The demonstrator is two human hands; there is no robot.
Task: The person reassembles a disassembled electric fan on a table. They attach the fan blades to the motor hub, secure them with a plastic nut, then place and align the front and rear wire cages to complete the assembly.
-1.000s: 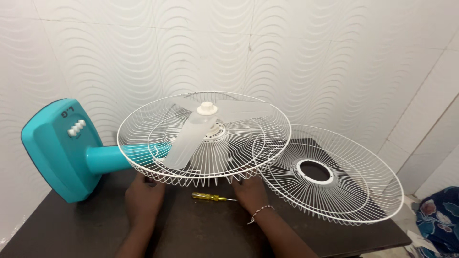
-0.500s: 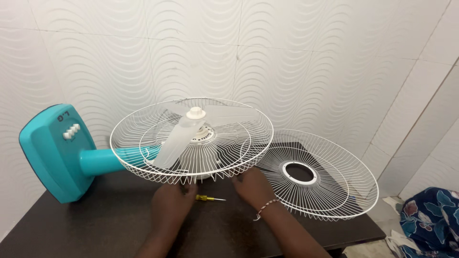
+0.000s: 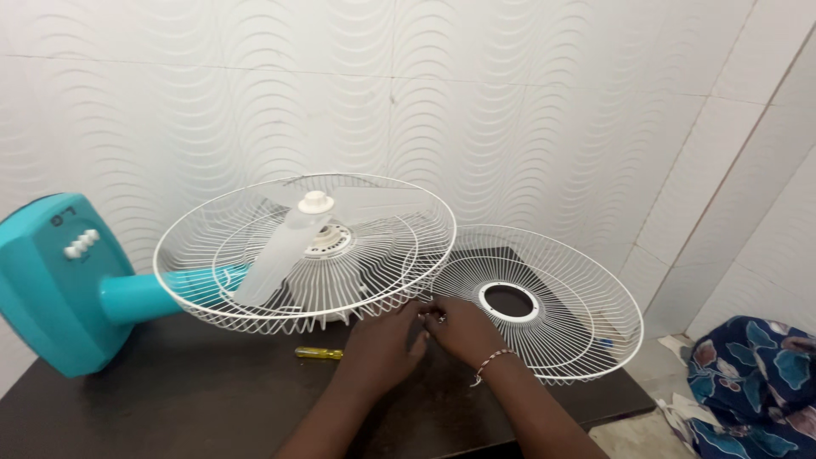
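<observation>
1. Leftmost, the teal fan base [image 3: 51,289] lies on its side on the dark table [image 3: 170,399], its teal neck [image 3: 140,293] running right to the motor under the rear wire guard [image 3: 255,310].
2. That guard sits dish-up with the translucent blade [image 3: 276,255] and its white hub cap [image 3: 315,201] inside it. Propped only on the neck and motor, it looks easy to tip if the rim is pushed down hard.
3. Below the guard, a yellow-handled screwdriver [image 3: 319,353] lies on the table, untouched and just left of the hands. A sweep of the forearm could roll it off the front edge.
4. Next, the left hand [image 3: 387,340] and right hand [image 3: 463,331] meet at the guard's near-right rim, fingertips bunched together around something small and shiny at the wire edge. What exactly is pinched is too small to tell; such a small piece could slip out and drop between the wires or off the table.
5. Rightmost, the loose front wire guard [image 3: 586,340] with its white centre ring [image 3: 510,300] overhangs the table's right edge slightly, touching or nearly touching the rear guard. A nudge from the right wrist might slide it to the floor, where a patterned blue cloth [image 3: 756,382] lies.
</observation>
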